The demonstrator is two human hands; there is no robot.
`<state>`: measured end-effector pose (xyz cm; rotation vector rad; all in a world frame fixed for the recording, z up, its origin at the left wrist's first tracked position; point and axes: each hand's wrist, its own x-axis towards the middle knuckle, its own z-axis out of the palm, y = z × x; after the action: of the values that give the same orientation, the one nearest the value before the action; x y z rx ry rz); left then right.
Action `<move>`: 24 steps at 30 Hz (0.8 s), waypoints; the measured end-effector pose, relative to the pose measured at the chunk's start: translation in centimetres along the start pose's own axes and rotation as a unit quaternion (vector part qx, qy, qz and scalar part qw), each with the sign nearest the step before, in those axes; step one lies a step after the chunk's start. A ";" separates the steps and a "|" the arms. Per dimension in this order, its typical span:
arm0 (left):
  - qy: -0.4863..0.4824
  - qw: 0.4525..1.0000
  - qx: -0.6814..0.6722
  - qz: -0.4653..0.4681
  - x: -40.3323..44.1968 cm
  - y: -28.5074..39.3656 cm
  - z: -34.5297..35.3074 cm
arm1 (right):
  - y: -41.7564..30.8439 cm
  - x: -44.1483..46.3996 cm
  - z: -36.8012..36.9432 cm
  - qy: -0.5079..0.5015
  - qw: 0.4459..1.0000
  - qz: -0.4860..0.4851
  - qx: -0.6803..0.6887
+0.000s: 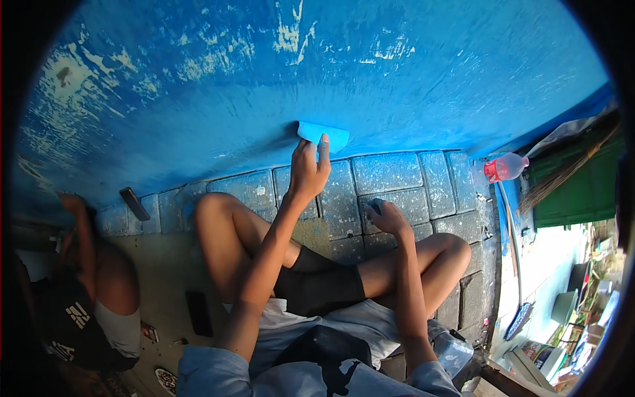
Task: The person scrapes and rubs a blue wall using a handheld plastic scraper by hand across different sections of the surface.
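My left hand is closed on a light-blue flat sheet, with the thumb laid over its face. The sheet is against the lower part of a blue painted wall, whose coat is scuffed and patched with white. I cannot tell what the sheet is made of. Lower and to the right, my right hand hovers over or rests on the grey paving blocks between my crossed legs. Its fingers are curled around something small and dark that is hard to make out.
A clear bottle with a red label is beside the wall at right, near a straw broom. At left another person sits with a hand toward the wall. A dark oblong object and a black phone-like slab lie nearby.
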<state>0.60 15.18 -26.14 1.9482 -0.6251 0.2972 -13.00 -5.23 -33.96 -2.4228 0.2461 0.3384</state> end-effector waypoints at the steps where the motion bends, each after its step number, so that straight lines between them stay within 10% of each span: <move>1: 0.005 1.000 -0.004 -0.006 0.0 -0.5 0.1 | -0.2 0.2 -0.1 -0.007 1.000 0.002 -0.008; 24: -0.032 0.998 0.043 -0.016 -1.8 -3.1 1.8 | 0.3 0.1 0.4 0.026 0.999 -0.020 -0.012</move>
<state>0.73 15.15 -30.14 2.0544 -0.6313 0.2467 -13.06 -5.26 -34.45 -2.4583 0.2179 0.2611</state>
